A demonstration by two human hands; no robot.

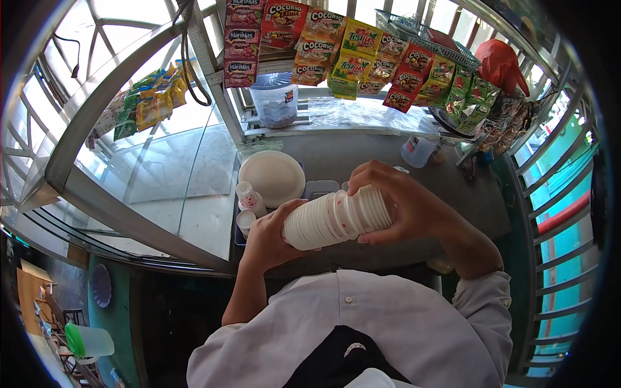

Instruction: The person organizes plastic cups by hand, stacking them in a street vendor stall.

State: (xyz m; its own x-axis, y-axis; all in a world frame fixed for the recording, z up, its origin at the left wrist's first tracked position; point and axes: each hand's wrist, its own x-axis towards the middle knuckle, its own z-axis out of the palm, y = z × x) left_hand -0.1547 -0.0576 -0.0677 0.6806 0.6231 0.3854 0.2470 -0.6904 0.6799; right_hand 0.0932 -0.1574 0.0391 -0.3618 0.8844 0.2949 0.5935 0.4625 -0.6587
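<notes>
A long stack of nested white paper cups [314,223] with small red marks lies nearly level in front of my chest. My left hand [262,239] is wrapped round its left end. At the right end, my right hand [404,200] curls its fingers over the top, with the thumb below. A gap in the stack shows near the right hand's fingertips. Just beyond my left hand stand smaller stacked cups [247,194] and another white cup [245,220]. Behind them lies a round white lid or plate [272,178]. Greyish containers [321,187] are partly hidden behind the cups.
Drink sachets [317,45] hang in strips above the counter [446,187]. A clear plastic tub [273,103] stands at the back, with a clear plastic cup [417,152] farther right. A glass display case [174,174] borders the left; metal bars [569,213] line the right.
</notes>
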